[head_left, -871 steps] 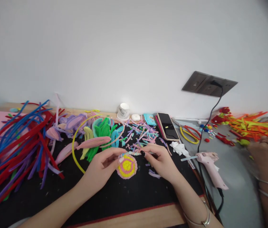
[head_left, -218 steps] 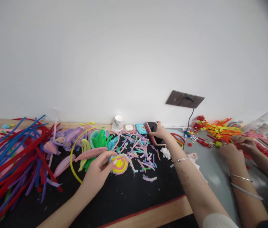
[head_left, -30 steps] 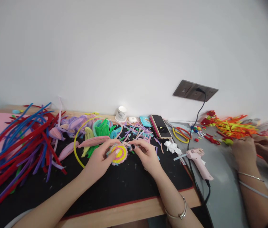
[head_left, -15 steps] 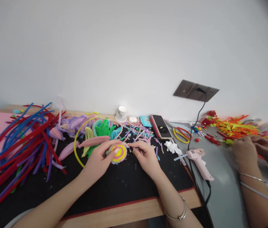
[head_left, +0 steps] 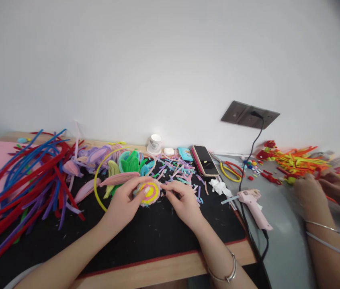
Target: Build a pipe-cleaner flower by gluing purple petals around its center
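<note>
My left hand (head_left: 123, 204) grips a round coil of pipe cleaner (head_left: 149, 192), yellow and pink with a pale rim, just above the black mat (head_left: 146, 241). Its thumb presses on the coil's face. My right hand (head_left: 181, 200) is pinched at the coil's right edge, fingers closed on the loose pale end of the pipe cleaner. Both hands sit near the mat's middle, in front of a scatter of short pastel pipe cleaner offcuts (head_left: 179, 170).
Long red, blue and purple pipe cleaners (head_left: 19, 176) pile at left; green and pink petal shapes (head_left: 124, 168) and a yellow hoop lie behind. A phone (head_left: 205, 159), scissors (head_left: 230, 168) and a pink glue gun (head_left: 254, 204) lie right. Another person's hands (head_left: 317, 188) work among orange pieces.
Over the last second my hands shifted slightly up and closer together on the coil. Earlier my right hand had reached to the phone, then came back to the coil.
</note>
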Motion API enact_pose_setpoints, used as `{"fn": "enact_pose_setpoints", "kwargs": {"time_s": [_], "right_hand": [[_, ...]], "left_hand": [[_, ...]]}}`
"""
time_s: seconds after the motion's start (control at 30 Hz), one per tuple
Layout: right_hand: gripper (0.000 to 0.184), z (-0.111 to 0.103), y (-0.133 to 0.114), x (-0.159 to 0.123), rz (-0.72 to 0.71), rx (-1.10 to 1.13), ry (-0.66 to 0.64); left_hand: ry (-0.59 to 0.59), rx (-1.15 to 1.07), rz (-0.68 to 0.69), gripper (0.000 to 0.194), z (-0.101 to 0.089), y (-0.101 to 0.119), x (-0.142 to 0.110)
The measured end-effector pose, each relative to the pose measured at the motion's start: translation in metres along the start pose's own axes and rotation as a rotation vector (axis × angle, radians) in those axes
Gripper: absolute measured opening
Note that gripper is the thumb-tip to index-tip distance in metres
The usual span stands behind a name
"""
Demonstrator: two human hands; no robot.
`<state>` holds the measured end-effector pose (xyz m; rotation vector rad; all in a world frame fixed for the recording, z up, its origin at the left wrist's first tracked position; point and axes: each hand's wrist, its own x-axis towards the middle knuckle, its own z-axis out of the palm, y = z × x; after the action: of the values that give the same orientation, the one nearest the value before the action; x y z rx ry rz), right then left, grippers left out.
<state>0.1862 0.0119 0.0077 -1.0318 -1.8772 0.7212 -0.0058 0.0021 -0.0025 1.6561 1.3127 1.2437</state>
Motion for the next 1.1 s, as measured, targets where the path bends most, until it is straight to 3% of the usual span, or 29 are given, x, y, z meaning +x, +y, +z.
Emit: {"fn": "enact_pose_setpoints", "kwargs": {"time_s": [0.47, 0.77, 1.1], "right_hand": [[0.029, 0.004, 0.0, -0.001, -0.043, -0.012, 0.01], [0.03, 0.008, 0.003, -0.005, 0.042, -0.012, 0.008], [0.035, 0.024, -0.004, -0.008, 0.147, 0.082, 0.119]], "left_hand": [[0.007, -0.059, -0.037, 0.024, 0.0, -0.004, 0.001], [0.023, -0.105, -0.041, 0.022, 0.001, -0.002, 0.003], [-0.004, -0.224, -0.104, 0.024, 0.003, -0.001, 0.004]]}}
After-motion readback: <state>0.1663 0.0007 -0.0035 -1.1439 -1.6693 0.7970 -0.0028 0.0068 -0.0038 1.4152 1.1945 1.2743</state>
